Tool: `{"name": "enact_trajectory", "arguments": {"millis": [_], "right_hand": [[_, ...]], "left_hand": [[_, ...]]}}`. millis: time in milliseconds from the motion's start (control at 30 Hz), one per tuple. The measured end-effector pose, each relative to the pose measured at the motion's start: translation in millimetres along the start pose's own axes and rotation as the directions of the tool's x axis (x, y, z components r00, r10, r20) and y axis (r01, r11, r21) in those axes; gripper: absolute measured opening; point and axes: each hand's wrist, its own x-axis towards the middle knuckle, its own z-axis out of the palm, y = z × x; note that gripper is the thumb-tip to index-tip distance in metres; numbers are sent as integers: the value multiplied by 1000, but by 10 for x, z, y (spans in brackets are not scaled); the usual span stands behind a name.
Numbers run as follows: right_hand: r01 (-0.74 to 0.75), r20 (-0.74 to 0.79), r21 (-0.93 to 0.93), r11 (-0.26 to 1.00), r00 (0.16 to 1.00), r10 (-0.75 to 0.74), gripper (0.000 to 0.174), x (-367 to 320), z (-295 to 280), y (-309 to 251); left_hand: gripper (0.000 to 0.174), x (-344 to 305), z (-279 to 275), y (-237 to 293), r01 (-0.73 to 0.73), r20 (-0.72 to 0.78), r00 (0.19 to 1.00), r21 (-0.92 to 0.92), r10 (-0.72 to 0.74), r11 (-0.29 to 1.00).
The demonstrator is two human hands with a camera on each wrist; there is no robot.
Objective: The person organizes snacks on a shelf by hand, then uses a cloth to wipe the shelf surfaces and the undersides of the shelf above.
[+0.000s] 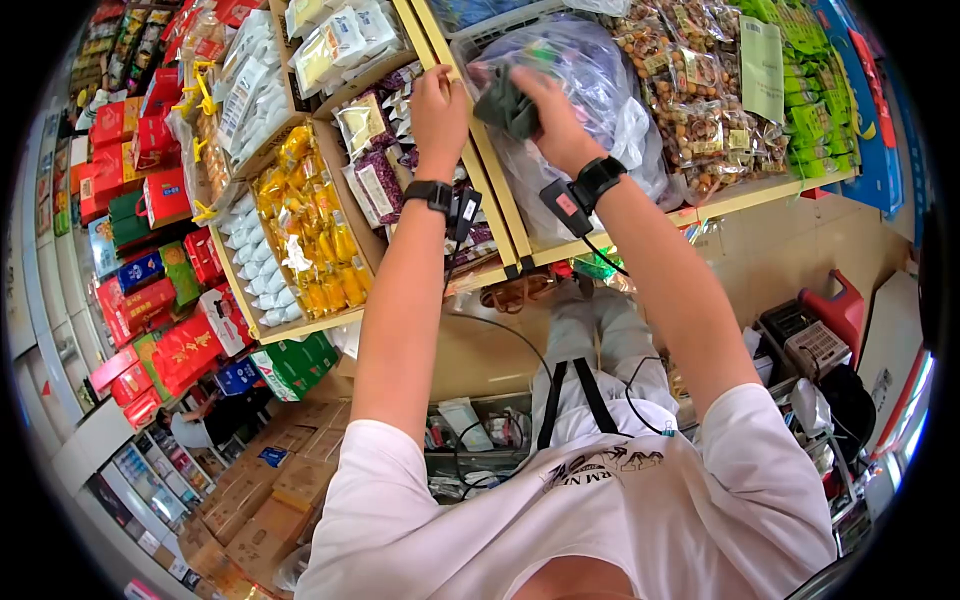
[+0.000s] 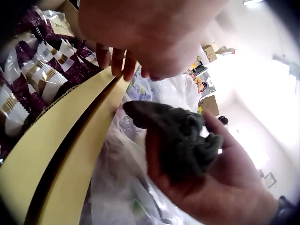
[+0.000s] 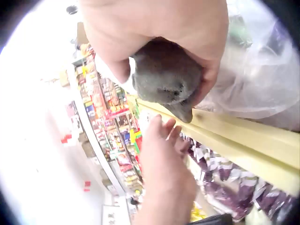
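A bunched dark grey cloth [image 1: 508, 104] is gripped in my right hand [image 1: 556, 118], above a large clear plastic bag [image 1: 610, 75] with things inside. In the left wrist view, fingers and thumb wrap round the crumpled cloth [image 2: 185, 140], and one end of it sticks out towards the divider. My left hand [image 1: 440, 112] is beside the pale yellow shelf divider [image 1: 478, 150], its fingers loosely bent and holding nothing. Those fingertips [image 2: 129, 70] overlap the divider's top edge in the left wrist view. Purple-and-white snack packets [image 1: 378, 185] lie to the left of that hand.
Yellow packets [image 1: 308, 235] and white pouches [image 1: 345, 45] fill neighbouring bins on the left. Bags of nuts [image 1: 695, 85] and green packets [image 1: 815, 110] lie at the right. Red gift boxes [image 1: 190, 345] stand farther left; cardboard cartons [image 1: 265, 495] are stacked on the floor.
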Motion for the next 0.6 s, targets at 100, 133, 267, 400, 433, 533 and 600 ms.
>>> {"name": "enact_trajectory", "arguments": {"millis": [100,133,267,400,433,533,600], "right_hand": [[-27,73,624,781,997,-24,42,158,-94,-189],[-33,75,621,783,997,-17,42,245,-100,-201],[90,118,251,964,985,-123,42,854,-70,-252],[602,306,-595,533,782,-543,42,1707,137,-116],[679,416,-524,514,730,-542,25,1836,207,-130],[744,564,-550,379,666,-488,17,2087,349,-78],[651,560,-713,259,752,-349,18,2181,376,-67]], "left_hand": [[67,175,241,-131,-100,-131,968,578,213,810],[67,201,288,-181,-93,-133,969,577,206,811],[66,298,369,-219,-144,-201,931,563,304,814],[65,274,352,-109,-107,-231,936,529,265,842],[64,271,353,-108,-108,-237,934,529,268,842],[62,266,366,-121,-75,-257,932,556,257,828],[62,288,367,-142,-67,-251,936,563,247,824]]}}
